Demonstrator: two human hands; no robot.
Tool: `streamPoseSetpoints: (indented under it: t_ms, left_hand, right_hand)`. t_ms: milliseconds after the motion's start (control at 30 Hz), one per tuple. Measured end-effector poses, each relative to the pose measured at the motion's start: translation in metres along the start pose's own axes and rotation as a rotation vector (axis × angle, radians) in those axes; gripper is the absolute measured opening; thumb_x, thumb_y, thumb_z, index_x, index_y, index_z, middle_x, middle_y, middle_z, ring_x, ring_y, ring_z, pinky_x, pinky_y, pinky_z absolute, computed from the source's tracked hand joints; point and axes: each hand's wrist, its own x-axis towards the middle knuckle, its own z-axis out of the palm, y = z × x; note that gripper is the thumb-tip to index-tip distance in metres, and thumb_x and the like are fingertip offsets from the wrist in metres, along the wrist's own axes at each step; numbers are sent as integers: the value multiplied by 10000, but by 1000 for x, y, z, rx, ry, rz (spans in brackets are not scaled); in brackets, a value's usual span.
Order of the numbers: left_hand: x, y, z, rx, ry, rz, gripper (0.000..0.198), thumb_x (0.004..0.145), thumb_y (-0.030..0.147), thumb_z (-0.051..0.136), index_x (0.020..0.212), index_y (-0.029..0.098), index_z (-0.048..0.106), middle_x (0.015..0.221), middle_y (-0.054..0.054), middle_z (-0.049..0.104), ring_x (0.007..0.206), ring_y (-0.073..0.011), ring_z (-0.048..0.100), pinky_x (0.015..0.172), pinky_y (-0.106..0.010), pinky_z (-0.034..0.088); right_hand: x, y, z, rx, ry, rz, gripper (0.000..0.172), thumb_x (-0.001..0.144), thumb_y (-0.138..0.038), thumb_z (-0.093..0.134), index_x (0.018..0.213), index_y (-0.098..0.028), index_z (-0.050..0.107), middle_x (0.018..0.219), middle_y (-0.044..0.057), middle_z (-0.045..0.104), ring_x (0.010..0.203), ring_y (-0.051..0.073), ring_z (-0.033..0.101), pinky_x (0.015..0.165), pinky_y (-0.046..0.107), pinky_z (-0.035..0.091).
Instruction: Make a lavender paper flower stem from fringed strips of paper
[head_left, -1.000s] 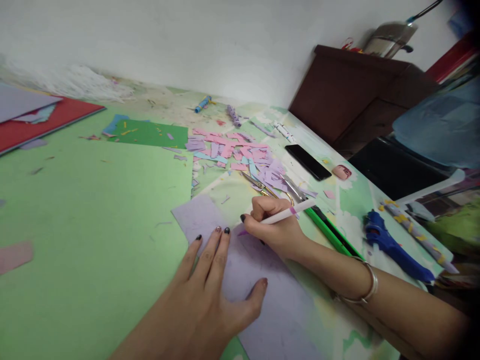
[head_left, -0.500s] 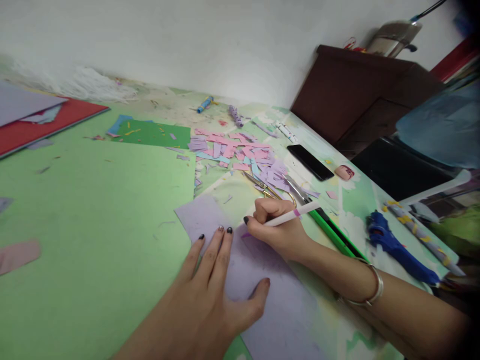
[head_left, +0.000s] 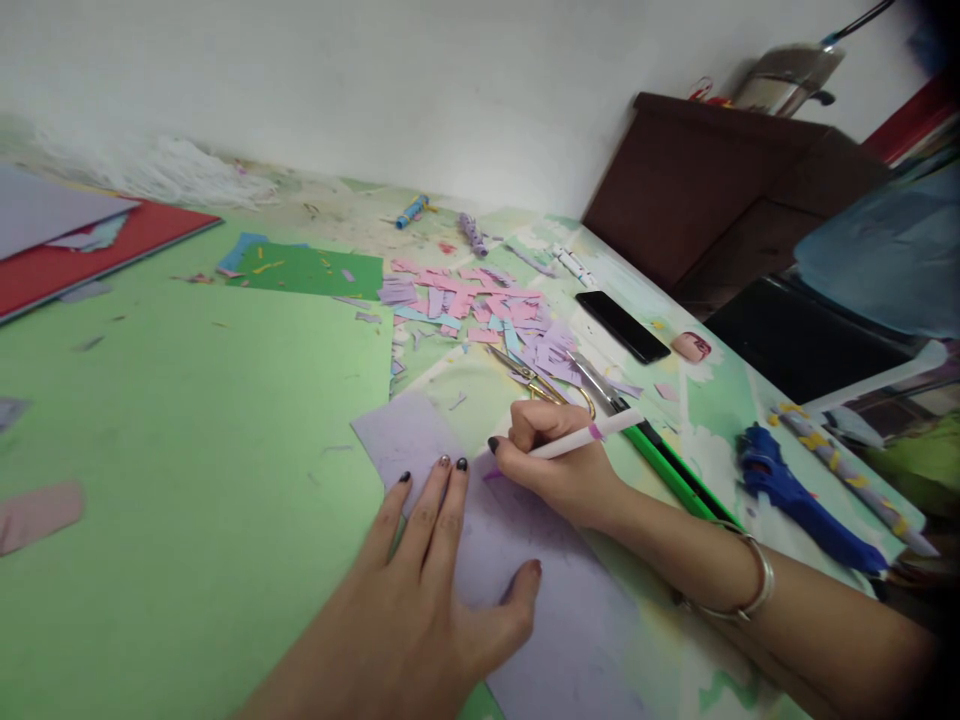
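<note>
A strip of lavender paper (head_left: 555, 610) lies slantwise in front of me, partly over a large light green sheet (head_left: 187, 450). My left hand (head_left: 427, 570) rests flat on the paper with its fingers stretched out. Just to the right, my right hand (head_left: 559, 460) is closed round a white marker (head_left: 581, 438) with a purple band. The marker's purple tip is at the paper's surface, beside the left fingertips. Behind my right hand lie gold-handled scissors (head_left: 529, 374) and a green utility knife (head_left: 675, 470) with its blade out.
Pink, lavender and blue paper scraps (head_left: 480, 305) are heaped beyond the scissors. A black phone (head_left: 622, 326), a pink case (head_left: 691, 346) and a blue glue gun (head_left: 802, 510) lie to the right. A red folder (head_left: 97, 250) and white strings (head_left: 165, 172) are at the left back.
Both hands hold almost the same pose on the paper. The whole view has shifted very slightly; the marker tip stays at nearly the same spot.
</note>
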Motion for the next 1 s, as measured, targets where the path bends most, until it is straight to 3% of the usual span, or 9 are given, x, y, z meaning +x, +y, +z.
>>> streamPoseSetpoints:
  t_ms: [333, 500, 733, 1000]
  left_hand:
    - [0, 3, -1, 34, 17, -20, 616, 784, 280, 614, 1330, 396, 354, 1452, -92, 300, 1303, -339, 301, 1018, -593, 211]
    - [1, 3, -1, 20, 3, -25, 589, 798, 333, 590, 1334, 388, 353, 1450, -99, 302, 1302, -344, 299, 1014, -596, 216]
    - [0, 3, -1, 32, 32, -1, 681, 758, 243, 639, 1343, 396, 326, 1428, -101, 346, 1296, -349, 304, 997, -613, 228]
    - [0, 3, 0, 41, 14, -18, 633, 780, 291, 609, 1344, 377, 335, 1453, -100, 298, 1297, -340, 306, 1019, -591, 202]
  right_hand:
    - [0, 1, 1, 12, 5, -5, 337, 692, -105, 530, 510, -192, 260, 490, -72, 265, 484, 69, 251, 455, 225, 230]
    - [0, 1, 1, -1, -2, -7, 330, 691, -107, 526, 507, -192, 265, 489, -71, 270, 484, 69, 256, 457, 224, 233]
    - [1, 1, 1, -10, -8, -20, 347, 711, -123, 536, 509, -192, 262, 490, -69, 275, 482, 70, 256, 458, 228, 233]
    - [2, 1, 1, -12, 3, -44, 353, 716, -109, 524, 517, -191, 245, 494, -70, 263, 486, 71, 249, 462, 230, 226]
